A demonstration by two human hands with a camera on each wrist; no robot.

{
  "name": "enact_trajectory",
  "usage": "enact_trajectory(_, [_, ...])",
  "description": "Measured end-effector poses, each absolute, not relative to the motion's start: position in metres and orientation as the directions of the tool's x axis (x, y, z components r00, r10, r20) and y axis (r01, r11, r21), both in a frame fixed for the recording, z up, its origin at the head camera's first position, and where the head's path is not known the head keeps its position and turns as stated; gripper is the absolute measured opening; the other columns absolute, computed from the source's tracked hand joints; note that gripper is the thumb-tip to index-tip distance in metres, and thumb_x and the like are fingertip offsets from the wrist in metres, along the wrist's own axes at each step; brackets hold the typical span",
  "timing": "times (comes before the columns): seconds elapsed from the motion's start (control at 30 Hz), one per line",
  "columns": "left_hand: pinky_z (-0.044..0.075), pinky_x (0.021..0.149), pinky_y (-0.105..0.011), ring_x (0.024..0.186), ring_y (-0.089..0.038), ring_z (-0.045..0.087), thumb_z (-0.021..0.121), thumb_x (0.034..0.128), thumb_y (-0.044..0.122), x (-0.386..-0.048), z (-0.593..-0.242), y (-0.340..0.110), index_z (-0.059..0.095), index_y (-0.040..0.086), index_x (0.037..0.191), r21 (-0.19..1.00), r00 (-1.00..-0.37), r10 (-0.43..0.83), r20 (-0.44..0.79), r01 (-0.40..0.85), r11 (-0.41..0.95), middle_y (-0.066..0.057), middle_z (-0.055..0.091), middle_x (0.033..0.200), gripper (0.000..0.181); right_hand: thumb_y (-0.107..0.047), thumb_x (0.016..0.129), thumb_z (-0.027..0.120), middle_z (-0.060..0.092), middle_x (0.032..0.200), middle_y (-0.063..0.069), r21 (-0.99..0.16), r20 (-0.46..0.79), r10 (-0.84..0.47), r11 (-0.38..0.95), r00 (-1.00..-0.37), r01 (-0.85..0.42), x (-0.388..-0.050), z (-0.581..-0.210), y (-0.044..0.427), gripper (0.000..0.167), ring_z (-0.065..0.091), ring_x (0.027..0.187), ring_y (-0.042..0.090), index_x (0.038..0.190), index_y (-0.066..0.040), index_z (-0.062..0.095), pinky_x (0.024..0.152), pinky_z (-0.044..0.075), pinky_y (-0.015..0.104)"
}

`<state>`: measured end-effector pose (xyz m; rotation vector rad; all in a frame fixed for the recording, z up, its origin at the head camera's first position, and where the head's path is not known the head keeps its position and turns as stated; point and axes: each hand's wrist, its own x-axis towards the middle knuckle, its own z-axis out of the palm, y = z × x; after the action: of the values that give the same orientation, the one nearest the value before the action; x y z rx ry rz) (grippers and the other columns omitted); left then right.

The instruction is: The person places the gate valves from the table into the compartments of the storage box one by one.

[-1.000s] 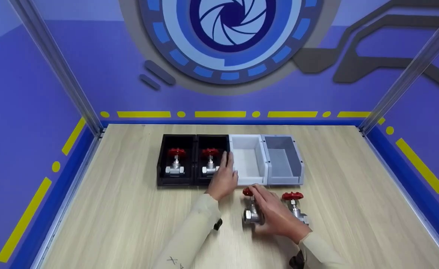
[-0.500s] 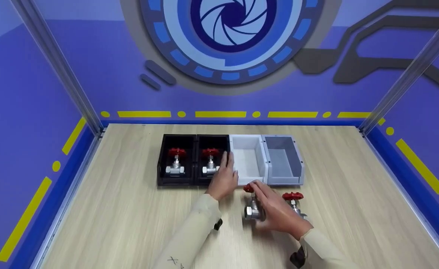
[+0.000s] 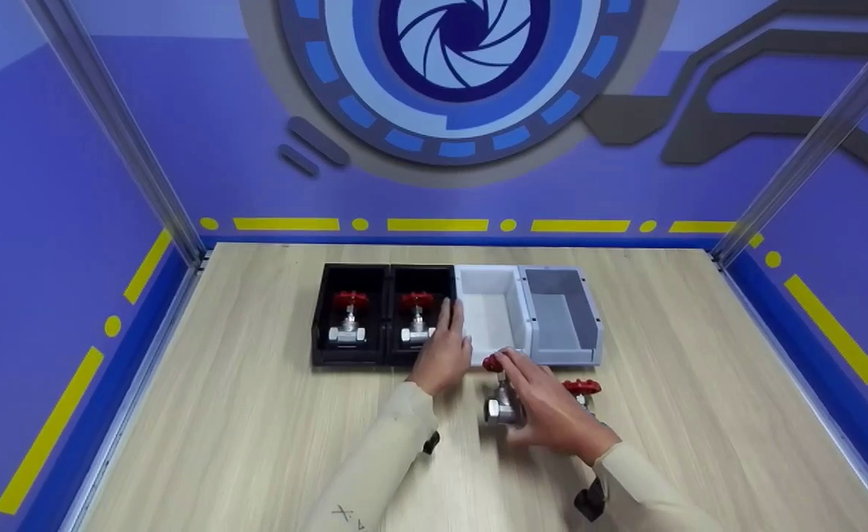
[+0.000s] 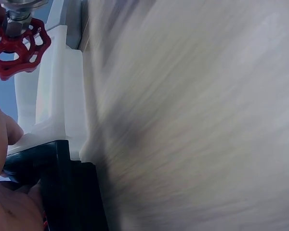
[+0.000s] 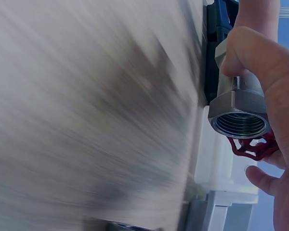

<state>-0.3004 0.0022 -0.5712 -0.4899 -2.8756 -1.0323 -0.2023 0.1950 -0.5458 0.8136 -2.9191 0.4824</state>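
Observation:
My left hand (image 3: 442, 358) straddles the adjoining walls of the right black bin (image 3: 422, 277) and the white bin (image 3: 489, 353); its fingers reach into the black one and its thumb lies on the white side. A metal valve (image 3: 504, 408) with a red handwheel (image 3: 492, 363) is in my right hand (image 3: 555, 417), upright near the white bin's front edge. The right wrist view shows the valve's threaded opening (image 5: 240, 124), with the thumb across its body. Each black bin holds a similar valve, the left one (image 3: 347, 334) and the right one (image 3: 414, 335).
A grey bin (image 3: 563, 357) adjoins the white one on the right. Another valve with a red handwheel (image 3: 583, 386) stands on the wooden table (image 3: 256, 443), partly hidden behind my right hand. Blue printed panels (image 3: 478, 199) surround the table at the back and sides.
My right hand has moved forward with its valve, closer to the white bin, and covers more of the valve at the right. The left hand stays at the bin walls.

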Motion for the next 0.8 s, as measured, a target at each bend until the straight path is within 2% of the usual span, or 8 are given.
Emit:
enact_trajectory(0.33, [0.051,0.094,-0.043,0.118,-0.036,0.059,0.040,0.1010,0.025,-0.303,-0.569,-0.002,0.017,0.007,0.155,0.602,-0.942,0.309,0.133,0.325,0.730,-0.020,0.016,0.161,0.061,-0.036,0.060,0.088,0.028,0.159,0.012,-0.285,0.132,-0.482,0.818,-0.866,-0.499,-0.208,-0.541,0.196,0.120,0.033,0.143,0.029,0.155,-0.013,0.019,0.112,0.034,0.053])
enact_trajectory(0.53, [0.051,0.094,-0.043,0.118,-0.036,0.059,0.040,0.1004,0.025,-0.303,-0.569,-0.002,0.016,0.008,0.155,0.606,-0.941,0.315,0.126,0.325,0.726,-0.021,0.015,0.161,0.062,-0.035,0.059,0.087,0.030,0.157,0.013,-0.258,0.177,-0.497,0.809,-0.850,-0.527,-0.212,-0.542,0.198,0.117,0.035,0.142,0.029,0.154,-0.010,0.022,0.111,0.036,0.052])
enact_trajectory(0.8, [0.052,0.090,-0.043,0.114,-0.035,0.061,0.042,0.0976,0.021,-0.302,-0.567,-0.003,0.020,0.004,0.154,0.600,-0.932,0.326,0.156,0.352,0.718,-0.024,0.019,0.159,0.063,-0.035,0.057,0.086,0.035,0.154,0.016,-0.223,0.222,-0.513,0.801,-0.829,-0.555,-0.217,-0.539,0.196,0.117,0.039,0.139,0.034,0.153,-0.008,0.025,0.103,0.039,0.063])
